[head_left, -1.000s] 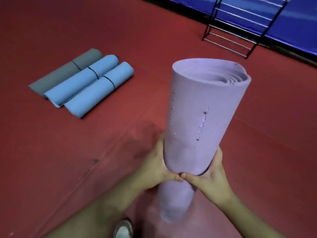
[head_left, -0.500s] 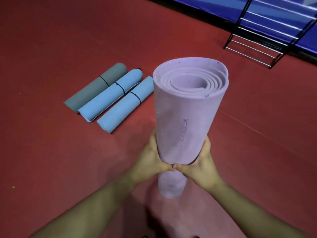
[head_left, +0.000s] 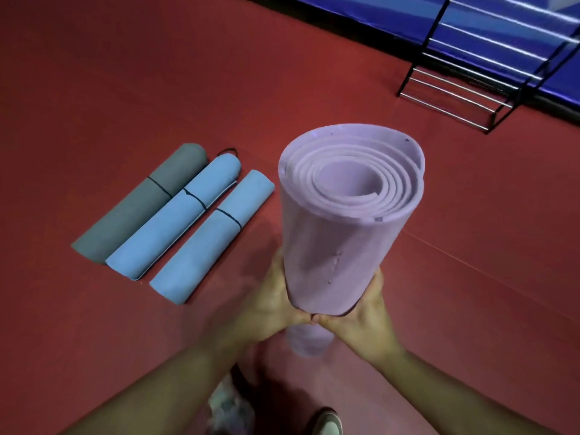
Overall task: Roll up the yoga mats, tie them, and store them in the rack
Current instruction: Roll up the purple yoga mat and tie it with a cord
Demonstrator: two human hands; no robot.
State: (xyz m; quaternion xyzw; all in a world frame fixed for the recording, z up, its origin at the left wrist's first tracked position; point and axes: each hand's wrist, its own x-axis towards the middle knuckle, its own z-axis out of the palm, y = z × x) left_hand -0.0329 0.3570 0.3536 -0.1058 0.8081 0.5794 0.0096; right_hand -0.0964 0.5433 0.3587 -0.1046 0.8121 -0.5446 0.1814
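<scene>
At lower centre the left grip [head_left: 273,299] and right grip [head_left: 367,309] both clasp the upright purple mat [head_left: 339,240], likely to hold its roll tight; the rack [head_left: 455,89] stands upper right

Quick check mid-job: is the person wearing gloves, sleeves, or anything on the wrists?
No gloves: the left hand and right hand are bare. The left forearm and right forearm are bare too, no sleeve in frame; no watch, band or ring shows.

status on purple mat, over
Left hand, right hand grip purple mat, upright, no tie seen. Three tied mats on floor. Rack ahead right, bare floor between.
</scene>
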